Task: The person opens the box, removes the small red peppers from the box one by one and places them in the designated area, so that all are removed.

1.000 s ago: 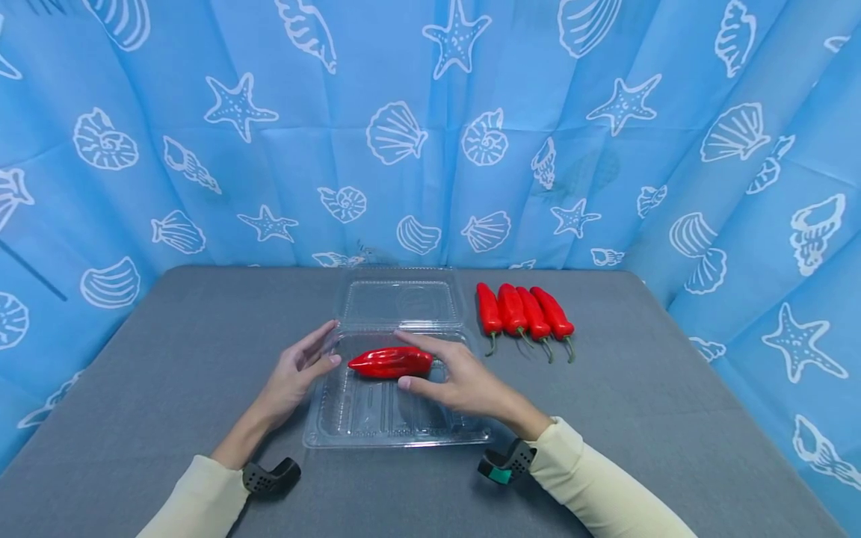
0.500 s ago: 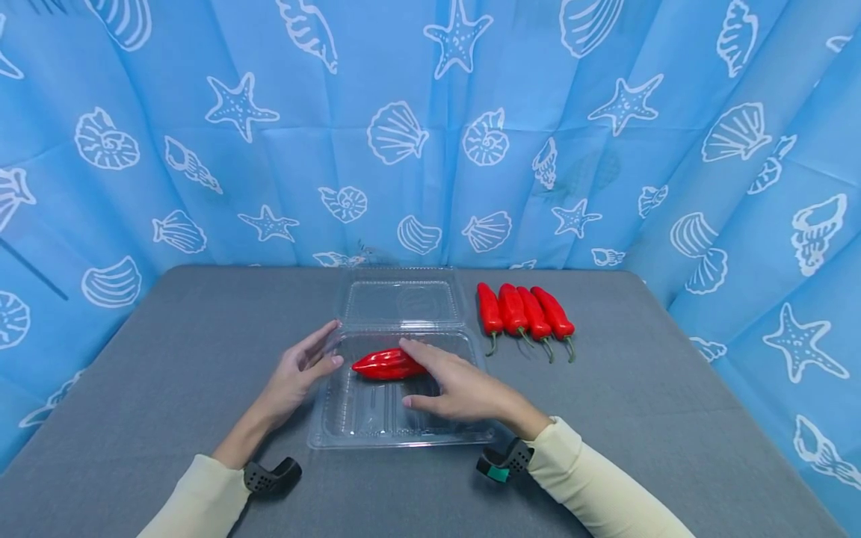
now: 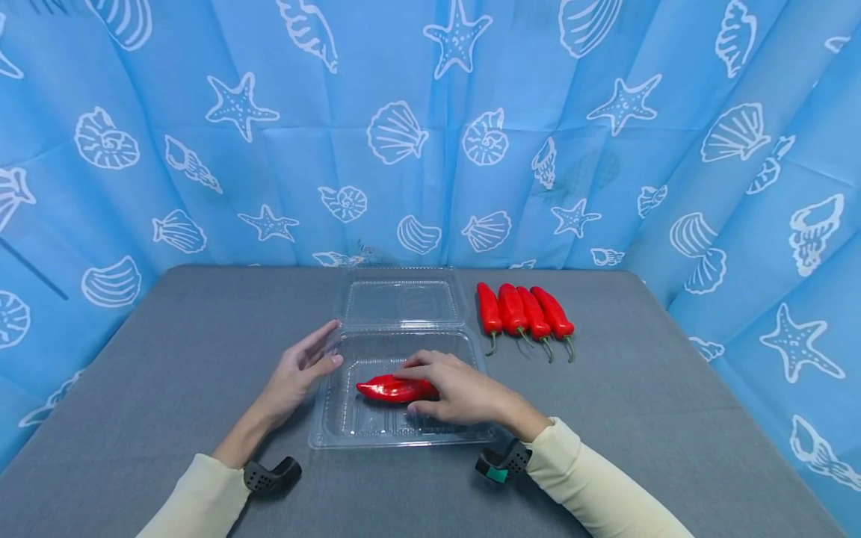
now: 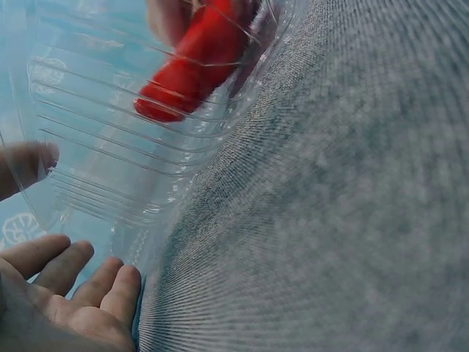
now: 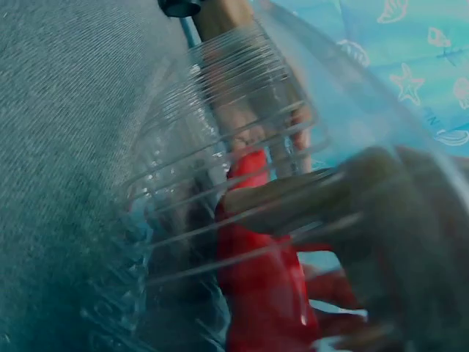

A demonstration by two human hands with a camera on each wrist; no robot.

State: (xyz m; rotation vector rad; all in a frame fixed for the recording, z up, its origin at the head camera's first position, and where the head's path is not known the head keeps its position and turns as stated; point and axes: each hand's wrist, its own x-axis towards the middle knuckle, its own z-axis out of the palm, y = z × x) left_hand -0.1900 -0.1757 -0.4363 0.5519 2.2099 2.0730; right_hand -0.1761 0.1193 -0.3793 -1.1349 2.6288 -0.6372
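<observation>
In the head view, a clear plastic clamshell container (image 3: 336, 431) lies on the table with its lid folded back. A long red pepper (image 3: 386, 388) lies in its base, pointed end to the left. My right hand (image 3: 457, 388) grips the pepper's right end, fingers over the far side and thumb on the near side; its stem is hidden. The right wrist view shows the same red pepper (image 5: 267, 286) beyond the clear wall. My left hand (image 3: 296, 373) rests at the container's left edge. In the left wrist view its fingers (image 4: 106, 282) extend loosely beside the wall.
Several red peppers (image 3: 513, 308) lie side by side to the right of the lid (image 3: 401, 300), stems toward me. The grey tabletop (image 3: 202, 321) stretches out on both sides. A blue curtain with white shells (image 3: 397, 134) hangs behind the table.
The right hand first slides off toward the pepper's right end, then curls its fingers over it. The pepper has shifted nearer to me inside the base. The left hand stays in place.
</observation>
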